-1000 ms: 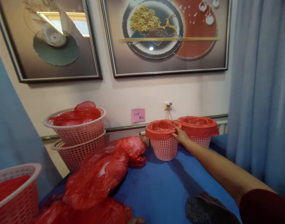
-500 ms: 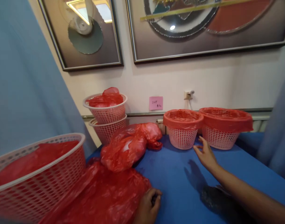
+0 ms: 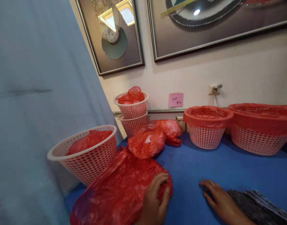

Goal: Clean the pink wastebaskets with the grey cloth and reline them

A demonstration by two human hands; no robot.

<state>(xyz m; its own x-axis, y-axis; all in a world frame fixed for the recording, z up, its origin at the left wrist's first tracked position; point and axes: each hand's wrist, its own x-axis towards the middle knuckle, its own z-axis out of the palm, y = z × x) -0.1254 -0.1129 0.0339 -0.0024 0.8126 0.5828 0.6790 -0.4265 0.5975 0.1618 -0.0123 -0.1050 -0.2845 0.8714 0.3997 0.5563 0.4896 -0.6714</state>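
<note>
My left hand (image 3: 156, 197) rests at the right edge of a crumpled red plastic bag (image 3: 124, 187), its fingers bent and the thumb apart from them. The bag spreads flat over the front of the blue table. To the right, my right hand (image 3: 218, 200) is low over the blue cloth with thumb and fingers apart and nothing between them. Beside its wrist lies a dark grey, speckled, crumpled thing (image 3: 256, 203), partly hidden by the hand and arm. Behind the flat bag sits a bunched red plastic bag (image 3: 148, 140) with something pale inside.
A white basket (image 3: 87, 156) with red plastic in it stands at left. Two stacked baskets (image 3: 133, 110) are at the back. Red-lined baskets, one smaller (image 3: 206, 137) and one larger (image 3: 260, 140), stand at right. A pink note (image 3: 176, 100) is on the wall; a blue curtain (image 3: 40, 78) hangs left.
My right hand has come down from beside the red-lined baskets toward the near table. My left hand has opened somewhat at the bag's edge. The view has turned left.
</note>
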